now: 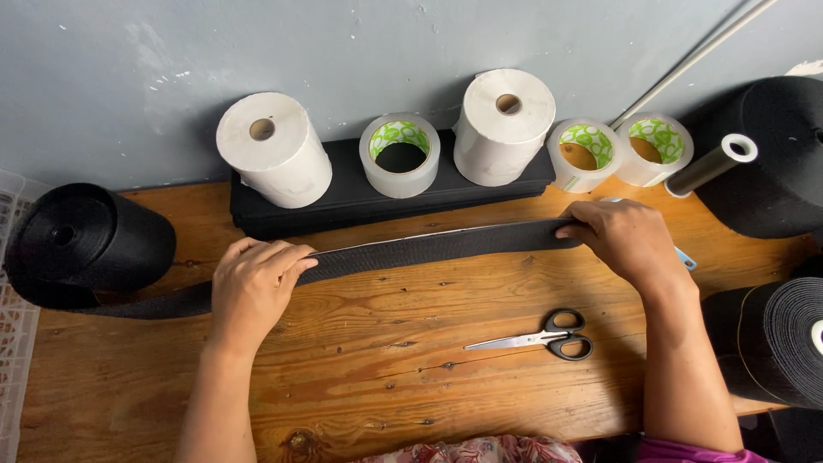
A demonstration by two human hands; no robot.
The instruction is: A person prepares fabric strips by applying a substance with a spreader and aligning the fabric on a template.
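A patch of flowered cloth (pixel 480 450) shows at the bottom edge, closest to the camera, just this side of the wooden desk (pixel 369 377). Beyond it the scissors (pixel 549 336) lie shut on the desk, blades pointing left, and they serve as the landmark here. Above and left of the scissors a black webbing strap (pixel 429 249) is stretched taut just over the desk; its long axis runs left to right, rising slightly toward the right. The left hand (pixel 253 287), far left of the scissors, is closed over the strap, pinching it; the right hand (pixel 621 236), above and right of the scissors, is closed on the strap's free end. Held at two spread points, the strap seems pulled straight and flat, likely to gauge a length. Its left part trails back to a big black roll (pixel 86 244) far left of the scissors, which feeds it. Behind the strap, further from the scissors, white paper rolls (pixel 274 150) and clear tape rolls (pixel 399 154) sit along the wall.
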